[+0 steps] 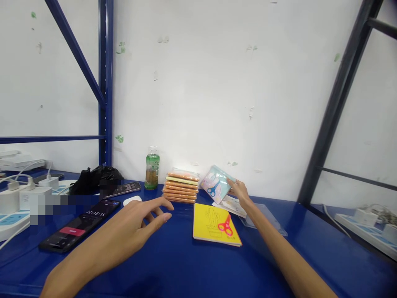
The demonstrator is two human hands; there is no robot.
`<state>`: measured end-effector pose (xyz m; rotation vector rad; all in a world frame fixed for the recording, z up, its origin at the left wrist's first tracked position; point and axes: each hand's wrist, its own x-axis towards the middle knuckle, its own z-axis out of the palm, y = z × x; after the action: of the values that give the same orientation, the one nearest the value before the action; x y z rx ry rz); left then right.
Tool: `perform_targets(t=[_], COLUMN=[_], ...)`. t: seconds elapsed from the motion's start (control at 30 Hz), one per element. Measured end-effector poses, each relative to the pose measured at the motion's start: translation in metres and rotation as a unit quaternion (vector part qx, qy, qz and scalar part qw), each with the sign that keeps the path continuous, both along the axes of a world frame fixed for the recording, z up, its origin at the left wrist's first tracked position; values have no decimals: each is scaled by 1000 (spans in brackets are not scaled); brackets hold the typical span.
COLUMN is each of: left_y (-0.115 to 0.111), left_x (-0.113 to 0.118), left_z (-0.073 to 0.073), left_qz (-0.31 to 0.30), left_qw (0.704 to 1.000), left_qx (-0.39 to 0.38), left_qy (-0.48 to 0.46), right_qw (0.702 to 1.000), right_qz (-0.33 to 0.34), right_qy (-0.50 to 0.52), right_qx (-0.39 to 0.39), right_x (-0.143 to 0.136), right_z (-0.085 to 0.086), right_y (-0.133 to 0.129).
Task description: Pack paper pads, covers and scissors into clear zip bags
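Bottle [152, 169], green-labelled, brown liquid inside, on worktop [173, 256]. Packet [216, 184], blue scissors [213, 188] showing: pinched in my right hand [239, 190], beside packet stack [180, 187]. My left hand [163, 210]: half-open, empty.

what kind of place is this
Probably a workroom or storeroom: a blue metal frame stands by a marked white wall, and power strips full of chargers sit on the blue table.

L forearm [93, 254], R forearm [285, 248] cropped, btm edge; pwr strip [366, 232] cropped — R edge
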<state>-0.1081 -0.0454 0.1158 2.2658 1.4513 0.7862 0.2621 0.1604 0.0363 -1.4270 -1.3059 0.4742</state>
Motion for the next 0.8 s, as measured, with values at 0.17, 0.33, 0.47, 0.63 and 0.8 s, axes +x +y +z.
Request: perform_targets(t=[0.17, 0.33, 0.47, 0.63, 0.8], left_y=[1, 1, -1, -3, -2], left_x=[1, 0, 0, 0, 0], left_z=[1, 0, 2, 2, 1], left_qz=[4, 2, 1, 19, 0], left_qw=[1000, 1000, 1000, 999, 1000], left_qx=[5, 2, 3, -3, -13], left_qy=[15, 4, 11, 30, 19], right_qw=[997, 995, 992, 975, 947], right_qz=[12, 21, 60, 142, 176], right_qy=[-8, -13, -3, 13, 4], right_qx=[-74, -96, -111, -172, -267], right_x=[9, 19, 14, 6, 15], right_z=[11, 24, 28, 25, 28], right_y=[-2, -7, -5, 13, 35])
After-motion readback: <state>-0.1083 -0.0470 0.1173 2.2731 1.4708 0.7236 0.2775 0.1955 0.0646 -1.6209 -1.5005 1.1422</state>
